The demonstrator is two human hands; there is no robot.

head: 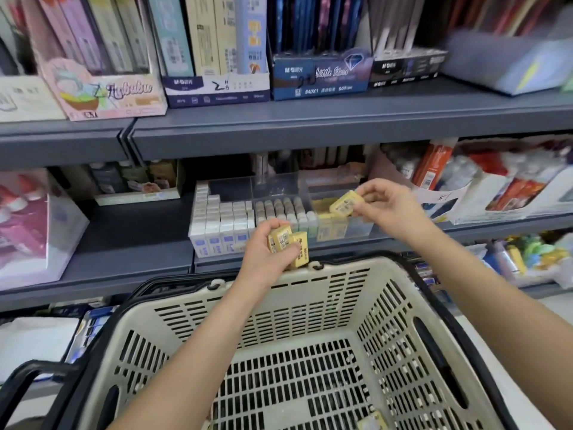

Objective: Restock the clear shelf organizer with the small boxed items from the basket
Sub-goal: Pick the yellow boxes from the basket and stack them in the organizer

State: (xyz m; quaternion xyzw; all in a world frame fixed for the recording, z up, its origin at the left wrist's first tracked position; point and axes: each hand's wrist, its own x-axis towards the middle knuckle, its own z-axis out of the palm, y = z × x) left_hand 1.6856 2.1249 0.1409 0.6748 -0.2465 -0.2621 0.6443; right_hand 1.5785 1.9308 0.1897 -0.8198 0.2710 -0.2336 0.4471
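Note:
My right hand pinches one small yellow box just above the right compartment of the clear shelf organizer, where a few yellow boxes stand. My left hand grips two or three more yellow boxes in front of the organizer, over the far rim of the beige basket. White boxes fill the organizer's left compartment, and capped items its middle. One yellow box lies on the basket floor near the bottom edge.
The organizer sits on a grey middle shelf, with display cartons on both sides. The shelf above carries boxed stationery packs. The basket's black handles lie folded down at its sides. Lower shelves hold more goods.

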